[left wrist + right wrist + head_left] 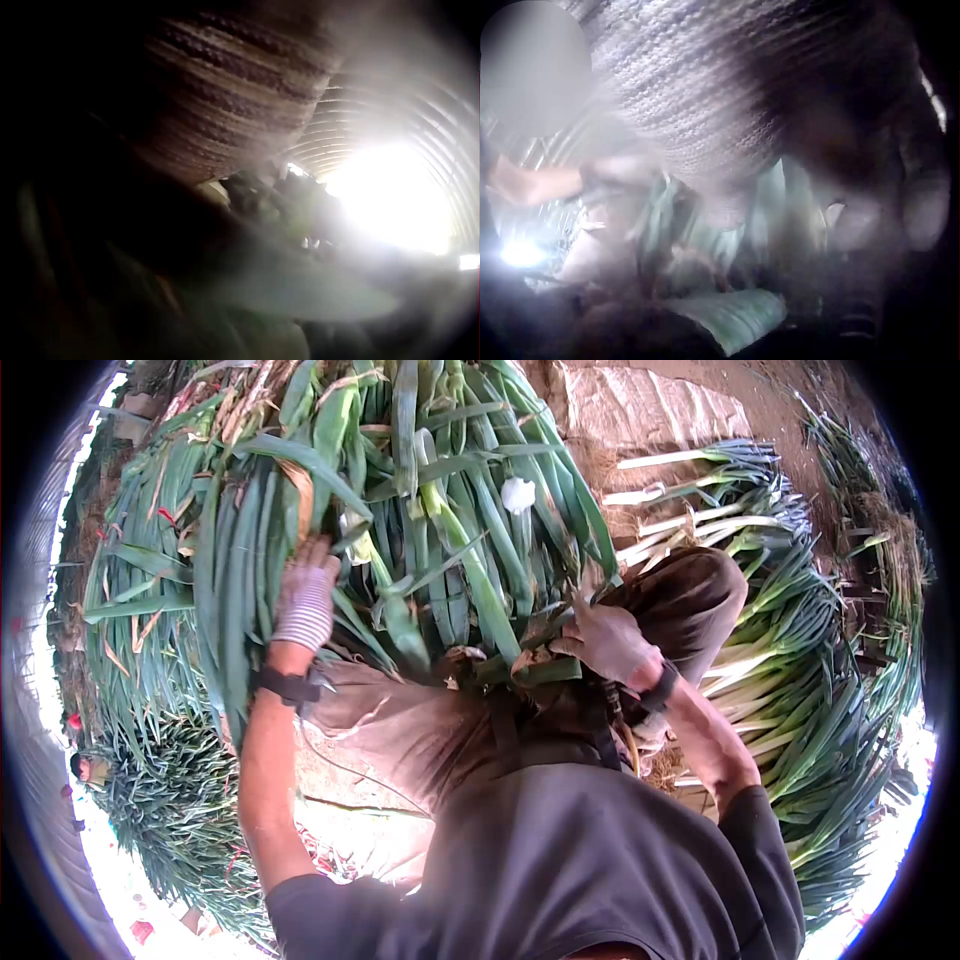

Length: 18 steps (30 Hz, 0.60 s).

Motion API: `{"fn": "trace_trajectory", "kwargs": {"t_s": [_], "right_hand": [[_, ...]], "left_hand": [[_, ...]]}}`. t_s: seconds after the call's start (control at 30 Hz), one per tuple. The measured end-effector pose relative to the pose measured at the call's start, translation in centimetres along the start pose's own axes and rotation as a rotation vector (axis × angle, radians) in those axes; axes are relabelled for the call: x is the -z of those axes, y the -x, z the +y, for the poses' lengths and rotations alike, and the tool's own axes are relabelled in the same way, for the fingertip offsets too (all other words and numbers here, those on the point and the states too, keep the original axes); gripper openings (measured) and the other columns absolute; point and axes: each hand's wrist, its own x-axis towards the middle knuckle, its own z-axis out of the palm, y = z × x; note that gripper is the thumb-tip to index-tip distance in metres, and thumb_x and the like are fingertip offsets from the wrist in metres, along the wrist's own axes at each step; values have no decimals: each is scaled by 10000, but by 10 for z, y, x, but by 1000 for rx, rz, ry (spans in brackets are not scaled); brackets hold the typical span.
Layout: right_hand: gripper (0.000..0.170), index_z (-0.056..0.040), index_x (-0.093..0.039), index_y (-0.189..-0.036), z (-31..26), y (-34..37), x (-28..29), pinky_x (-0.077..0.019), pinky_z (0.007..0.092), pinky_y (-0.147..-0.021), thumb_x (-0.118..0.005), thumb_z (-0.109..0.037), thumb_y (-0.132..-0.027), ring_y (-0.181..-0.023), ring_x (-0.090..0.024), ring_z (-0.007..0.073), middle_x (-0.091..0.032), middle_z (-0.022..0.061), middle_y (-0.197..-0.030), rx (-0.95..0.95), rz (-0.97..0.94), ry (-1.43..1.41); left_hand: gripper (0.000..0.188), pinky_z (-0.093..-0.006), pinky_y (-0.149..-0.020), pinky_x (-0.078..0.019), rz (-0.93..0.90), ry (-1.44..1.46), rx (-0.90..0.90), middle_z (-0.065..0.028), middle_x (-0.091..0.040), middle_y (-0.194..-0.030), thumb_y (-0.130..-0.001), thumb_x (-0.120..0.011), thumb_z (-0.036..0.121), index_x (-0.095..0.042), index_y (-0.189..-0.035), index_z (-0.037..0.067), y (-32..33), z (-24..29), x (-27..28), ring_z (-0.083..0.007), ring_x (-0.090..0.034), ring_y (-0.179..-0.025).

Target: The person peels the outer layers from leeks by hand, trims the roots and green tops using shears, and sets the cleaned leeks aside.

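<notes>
A big pile of leeks with long green leaves point(470, 510) lies in front of the person, over the folded legs. My left hand point(303, 600), in a striped knit glove, rests on the leaves at the left of this pile, fingers pointing away. In the left wrist view the striped glove point(232, 90) is dark and blurred above a leaf. My right hand point(610, 642), also gloved, is at the near right edge of the pile beside the knee. Its thumb and fingers point(855, 225) hang apart in the right wrist view, above a cut leaf end point(742, 319).
Leeks with white stems point(740, 690) lie in a long row along the right side. More green leeks point(180, 800) are heaped at the lower left. A brown sheet point(650, 405) covers ground at the back. The person's bent knee point(700, 595) stands between pile and row.
</notes>
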Motion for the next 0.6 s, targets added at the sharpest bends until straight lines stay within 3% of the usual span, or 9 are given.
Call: {"fn": "trace_trajectory", "kwargs": {"t_s": [0.2,0.27,0.3,0.37,0.43,0.5,0.53,0.57,0.6], "right_hand": [[661,23,-417,-1283,14,-16,-40,-531,500,-817,-763,-261,-796,-933,-646,463,-645,289,-960,-203,63,-90],[647,10,-431,-1275,17,-6,-44,-526,501,-844,-759,-255,-785,-961,-637,476,-627,312,-1036,-201,82,-125],[643,0,-442,-1278,18,0,-42,-524,499,-858,-755,-263,-781,-975,-633,479,-619,318,-1079,-189,80,-159],[631,-9,-457,-1270,24,-1,-42,-524,494,-862,-753,-266,-775,-996,-633,469,-635,298,-1071,-253,-6,-142],[482,9,-563,-1109,24,3,-41,-519,451,-801,-743,-321,-808,-899,-673,396,-669,245,-909,-242,39,-246],[439,19,-602,-1020,25,4,-42,-512,423,-766,-733,-352,-827,-830,-681,355,-670,220,-817,-270,52,-346],[441,25,-615,-941,25,12,-41,-499,384,-716,-712,-396,-850,-729,-651,305,-650,203,-736,-214,155,-347],[376,24,-595,-948,6,24,-23,-495,367,-705,-698,-328,-865,-723,-617,299,-642,205,-797,-214,190,-329],[312,22,-587,-959,3,33,-15,-489,350,-717,-681,-263,-872,-735,-592,267,-624,172,-816,-143,243,-380]], "left_hand": [[510,-504,-1222,-187,-224,84,11,-156,-561,-1350,-735,-779,229,-645,-1210,102,-3,52,51,-332,-397,-1396],[549,-524,-1218,-168,-302,23,23,-140,-590,-1326,-807,-748,410,-628,-1262,127,-5,105,85,-312,-469,-1342],[558,-505,-1196,-237,-302,56,-46,-135,-598,-1315,-790,-761,418,-621,-1245,128,-6,131,105,-313,-519,-1289],[609,-468,-1026,-449,-219,312,-290,-120,-593,-1316,-744,-807,389,-581,-1245,125,3,175,85,-302,-560,-1235],[804,-415,-943,-488,-455,470,-414,-114,-512,-1392,-712,-827,369,-477,-1384,99,5,217,68,-311,-596,-1164],[606,-411,-814,-522,-315,200,-460,-139,-469,-1397,-887,-661,247,-436,-1434,114,13,259,6,-272,-674,-979],[437,-418,-813,-534,-404,161,-480,-133,-536,-1398,-938,-582,209,-553,-1363,114,10,273,-19,-258,-682,-1031],[411,-438,-769,-544,-639,160,-516,-155,-676,-1167,-852,-668,191,-649,-1254,106,5,281,-43,-290,-690,-1009],[349,-458,-818,-554,-713,160,-607,-151,-719,-1101,-869,-639,160,-686,-1209,95,0,277,-62,-320,-700,-1025]]}}
